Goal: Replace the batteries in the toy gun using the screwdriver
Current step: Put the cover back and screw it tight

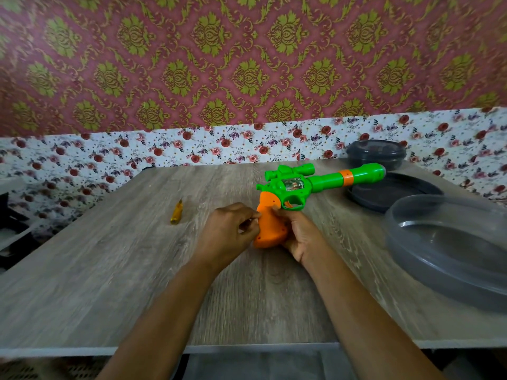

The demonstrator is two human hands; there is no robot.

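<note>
The toy gun (pixel 310 183) is green with an orange handle and an orange band on its barrel, which points right and away over the wooden table (pixel 109 270). My right hand (pixel 300 234) grips the orange handle from the right side. My left hand (pixel 229 233) has its fingers curled against the handle's left edge, with thumb and fingertips touching it. A yellow-handled screwdriver (pixel 176 212) lies on the table to the left of my left hand, apart from it. No batteries show.
A clear plastic container (pixel 450 248) sits at the right edge of the table. Behind it lie a dark lid (pixel 389 196) and a dark round container (pixel 375 153) near the wall. Flowered wallpaper backs the table.
</note>
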